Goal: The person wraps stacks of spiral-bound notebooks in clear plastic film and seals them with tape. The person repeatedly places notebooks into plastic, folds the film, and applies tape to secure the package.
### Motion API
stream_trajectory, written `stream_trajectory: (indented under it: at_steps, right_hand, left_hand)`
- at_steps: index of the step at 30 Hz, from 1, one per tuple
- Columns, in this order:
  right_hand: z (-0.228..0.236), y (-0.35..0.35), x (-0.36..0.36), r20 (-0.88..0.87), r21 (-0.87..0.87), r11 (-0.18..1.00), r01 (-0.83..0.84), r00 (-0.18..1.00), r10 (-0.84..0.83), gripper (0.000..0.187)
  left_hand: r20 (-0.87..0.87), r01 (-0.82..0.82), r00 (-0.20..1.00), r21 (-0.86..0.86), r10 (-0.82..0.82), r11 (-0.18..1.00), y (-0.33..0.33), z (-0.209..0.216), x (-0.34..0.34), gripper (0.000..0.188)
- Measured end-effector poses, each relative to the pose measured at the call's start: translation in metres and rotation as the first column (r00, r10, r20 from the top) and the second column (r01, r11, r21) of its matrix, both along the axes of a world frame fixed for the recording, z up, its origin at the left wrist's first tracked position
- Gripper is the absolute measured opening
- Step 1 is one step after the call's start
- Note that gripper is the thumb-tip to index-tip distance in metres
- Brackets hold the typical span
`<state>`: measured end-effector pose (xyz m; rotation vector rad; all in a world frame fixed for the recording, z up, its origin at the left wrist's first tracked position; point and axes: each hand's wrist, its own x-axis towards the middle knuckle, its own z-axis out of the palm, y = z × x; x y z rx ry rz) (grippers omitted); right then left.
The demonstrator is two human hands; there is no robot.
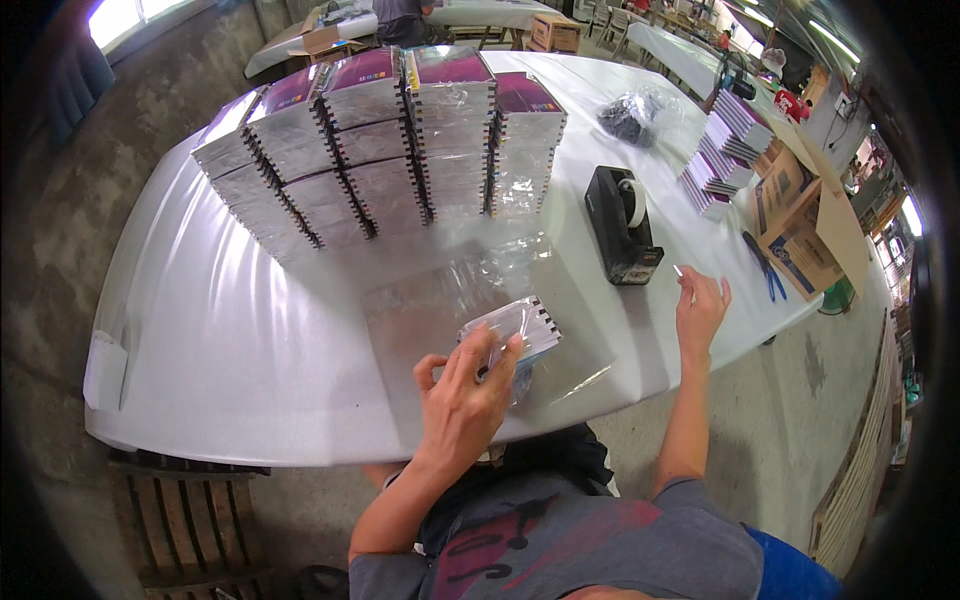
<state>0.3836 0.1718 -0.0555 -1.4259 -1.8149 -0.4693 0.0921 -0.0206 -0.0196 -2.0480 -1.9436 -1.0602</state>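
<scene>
On the clear plastic sheet (590,370) before me sits a small stack of comb-bound notebooks (527,322), part-covered by clear film. My left hand (465,395) grips this stack, thumb and fingers pressing on its top and near side. To the right of it, my right hand (703,312) is raised off the table's edge, its thumb and forefinger pinched on a small whitish strip (679,270) that looks like tape. The black tape dispenser (615,230) with its roll stands just beyond that hand.
Tall rows of film-wrapped notebooks (370,150) stand at the far left. Far right are a leaning notebook pile (725,155), a clear bag with dark contents (632,118), an open cardboard box (800,215) and blue-handled pliers (765,265). A white block (105,370) sits at the left edge.
</scene>
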Motion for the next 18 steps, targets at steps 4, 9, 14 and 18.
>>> stream_trajectory:
  at_steps: [4, 9, 14, 18]
  right_hand:
    - [0.039, -0.036, -0.044, -0.452, -0.066, 0.929, -0.364, 0.841, 0.298, 0.009]
    - [0.051, -0.095, -0.107, -0.916, -0.16, 0.421, -0.893, 0.293, 0.274, 0.023]
    - [0.049, -0.118, -0.147, -0.958, -0.275, 0.2, -0.94, 0.287, 0.031, 0.031]
    - [0.036, -0.124, -0.157, -0.957, -0.288, 0.186, -0.939, 0.277, -0.082, 0.033]
  left_hand:
    - [-0.08, 0.016, 0.997, 0.038, -0.013, 0.999, 0.002, -0.002, 0.0, 0.038]
    - [-0.042, 0.015, 0.999, 0.08, -0.012, 0.997, 0.004, -0.013, 0.001, 0.035]
    - [0.09, 0.043, 0.994, 0.172, -0.059, 0.984, 0.008, -0.017, 0.003, 0.049]
    - [0.083, 0.062, 0.993, 0.239, -0.084, 0.969, 0.01, -0.022, 0.0, 0.053]
